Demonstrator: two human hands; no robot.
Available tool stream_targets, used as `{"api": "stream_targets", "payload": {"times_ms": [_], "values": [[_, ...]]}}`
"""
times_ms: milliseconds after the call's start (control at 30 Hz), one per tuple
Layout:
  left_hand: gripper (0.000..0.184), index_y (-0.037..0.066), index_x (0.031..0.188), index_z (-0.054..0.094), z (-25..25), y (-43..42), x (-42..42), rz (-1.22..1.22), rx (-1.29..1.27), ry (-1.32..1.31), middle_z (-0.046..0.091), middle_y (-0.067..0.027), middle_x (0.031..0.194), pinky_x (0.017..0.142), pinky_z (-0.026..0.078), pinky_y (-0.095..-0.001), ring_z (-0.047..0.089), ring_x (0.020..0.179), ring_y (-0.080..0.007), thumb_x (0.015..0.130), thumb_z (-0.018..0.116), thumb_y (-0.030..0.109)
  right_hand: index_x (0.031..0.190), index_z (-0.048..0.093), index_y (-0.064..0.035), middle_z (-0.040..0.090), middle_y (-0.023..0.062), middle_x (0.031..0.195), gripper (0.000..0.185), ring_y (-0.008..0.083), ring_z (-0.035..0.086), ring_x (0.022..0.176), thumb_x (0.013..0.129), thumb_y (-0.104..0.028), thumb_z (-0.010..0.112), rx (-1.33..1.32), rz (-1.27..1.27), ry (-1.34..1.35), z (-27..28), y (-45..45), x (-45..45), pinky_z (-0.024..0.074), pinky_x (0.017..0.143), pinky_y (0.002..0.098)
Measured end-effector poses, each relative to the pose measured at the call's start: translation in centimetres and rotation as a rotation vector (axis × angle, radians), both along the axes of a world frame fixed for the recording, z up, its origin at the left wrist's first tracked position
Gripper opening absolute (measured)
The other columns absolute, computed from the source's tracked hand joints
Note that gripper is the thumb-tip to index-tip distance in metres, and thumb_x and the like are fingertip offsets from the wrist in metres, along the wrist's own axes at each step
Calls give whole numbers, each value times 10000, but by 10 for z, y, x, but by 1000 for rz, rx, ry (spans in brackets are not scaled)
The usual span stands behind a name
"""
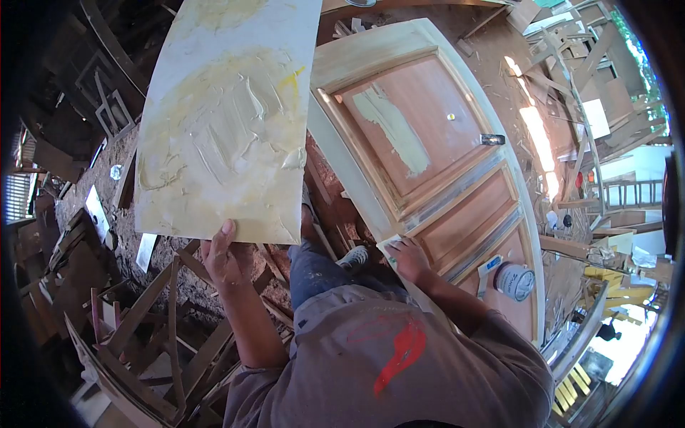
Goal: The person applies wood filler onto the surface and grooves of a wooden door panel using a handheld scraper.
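My left hand (228, 258) grips the lower edge of a large pale board (178, 93), thumb on top. Cream-coloured paste with ridges and a yellow streak is smeared over the board. My right hand (408, 258) is closed at the left edge of a wooden panelled door (457, 192), on a small pale flat piece (389, 244) that its fingers partly hide. The door's upper panel bears a pale greenish paste patch (396, 132). On a lower panel stand a round tin (515, 281) and, beside it, a flat blade-like tool (486, 274).
A dark metal piece (492, 139) lies on the door's right frame. Wooden frames and beams (153, 314) crowd the lower left. Scrap timber (606, 64) is piled at the upper right. My shoe (353, 258) rests on debris-strewn ground between the board and the door.
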State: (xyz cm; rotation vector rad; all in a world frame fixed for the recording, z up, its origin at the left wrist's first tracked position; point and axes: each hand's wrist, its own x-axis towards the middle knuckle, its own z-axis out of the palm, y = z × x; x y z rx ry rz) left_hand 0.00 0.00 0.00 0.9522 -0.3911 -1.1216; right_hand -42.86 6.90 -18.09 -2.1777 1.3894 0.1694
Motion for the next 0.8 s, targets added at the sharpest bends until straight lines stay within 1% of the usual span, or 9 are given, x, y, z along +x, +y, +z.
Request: {"api": "stream_targets", "payload": {"times_ms": [67,100,167,233,367,467,567,600,800], "values": [[393,-29,1340,574,1,-5,2,-9,11,-11,688,-145,1178,846,663,-382,728,1047,-252,959,609,62,1354,667,-124,691,163,1288,517,344,632,1188,847,-38,623,1,-109,-57,0,-29,9,445,1109,474],[397,-27,1344,571,11,17,0,-12,58,19,686,-145,1182,852,664,-386,727,1050,-251,958,610,61,1342,675,-119,701,159,1267,516,346,640,1173,841,-14,610,-3,-143,-138,22,-13,8,459,1091,477],[406,-22,1352,565,6,13,5,-16,28,48,682,-145,1191,863,666,-394,724,1054,-250,957,610,61,1319,691,-109,720,152,1226,520,349,658,1144,830,33,584,-131,-204,-339,23,-66,26,487,1056,484],[420,-13,1366,556,2,1,12,49,13,23,677,-144,1202,864,665,-400,723,1057,-251,956,612,61,1316,703,-106,715,174,1240,555,381,625,1196,812,69,549,-39,-266,-388,35,-135,55,457,1087,483],[439,1,1387,542,2,-10,33,81,17,27,669,-139,1221,870,657,-401,720,1061,-257,958,611,61,1274,749,-211,715,97,1316,568,307,617,1294,821,81,571,-378,94,-426,-11,-264,65,446,1125,463],[461,-2,1391,539,3,-32,56,155,78,-9,667,-140,1225,915,630,-416,709,1085,-268,941,619,59,1245,760,-233,701,60,1359,508,296,546,1386,837,31,609,-417,253,-342,12,-351,103,399,1165,496],[496,-12,1398,532,-3,-58,81,127,44,-40,664,-145,1233,962,601,-429,696,1113,-279,918,630,65,1224,767,-274,686,22,1393,509,316,470,1457,812,7,668,-484,563,-200,-9,-425,116,387,1181,518],[508,-17,1401,529,0,-70,89,136,64,-48,664,-147,1236,967,595,-432,692,1120,-280,911,635,68,1203,770,-265,663,-24,1427,491,301,440,1482,806,8,673,-457,610,-158,-5,-443,125,384,1191,534],[522,-43,1388,532,-3,-146,137,174,162,-24,670,-159,1237,954,596,-431,700,1106,-282,898,649,93,1200,763,-260,610,-28,1490,425,284,434,1483,867,-33,629,-381,753,-15,-13,-518,128,378,1200,521]]}}
